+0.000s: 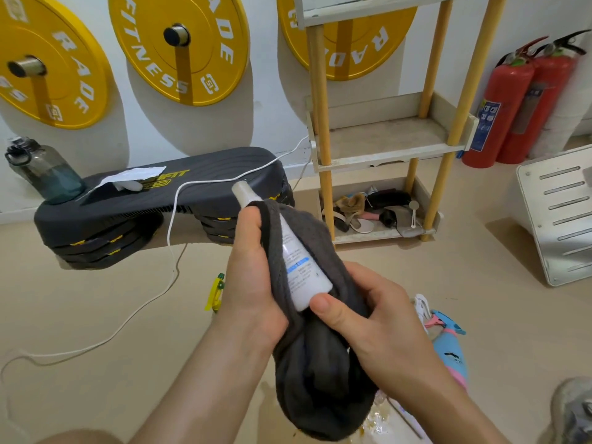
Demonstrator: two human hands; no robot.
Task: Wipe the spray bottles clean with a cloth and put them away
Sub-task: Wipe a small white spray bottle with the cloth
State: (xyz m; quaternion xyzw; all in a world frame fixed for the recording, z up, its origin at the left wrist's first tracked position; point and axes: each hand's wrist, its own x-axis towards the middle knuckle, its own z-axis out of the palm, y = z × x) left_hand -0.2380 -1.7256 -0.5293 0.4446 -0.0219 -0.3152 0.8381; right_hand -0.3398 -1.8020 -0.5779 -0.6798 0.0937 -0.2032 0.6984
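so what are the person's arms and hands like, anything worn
Left hand and right hand are bare: no gloves, rings or watch. Both forearms are uncovered to the frame's edge, no sleeve in view. The right thumbnail is short, unpainted.

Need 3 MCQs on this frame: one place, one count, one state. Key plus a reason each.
1. Where does the water jug stand?
A. On the left end of the black step platform
B. On the shelf's middle tier
C. On the floor

2. How many red fire extinguishers stand by the wall?
A. One
B. Two
C. Three

3. What is the state of the white spray bottle?
A. Lying on the floor
B. Held in a grey cloth by the left hand and right hand
C. Standing on the shelf

Key:
1 A: the jug's base sits on the platform top.
2 B: two red cylinders stand side by side at the right.
3 B: the cloth wraps the bottle and both hands grip the bundle.
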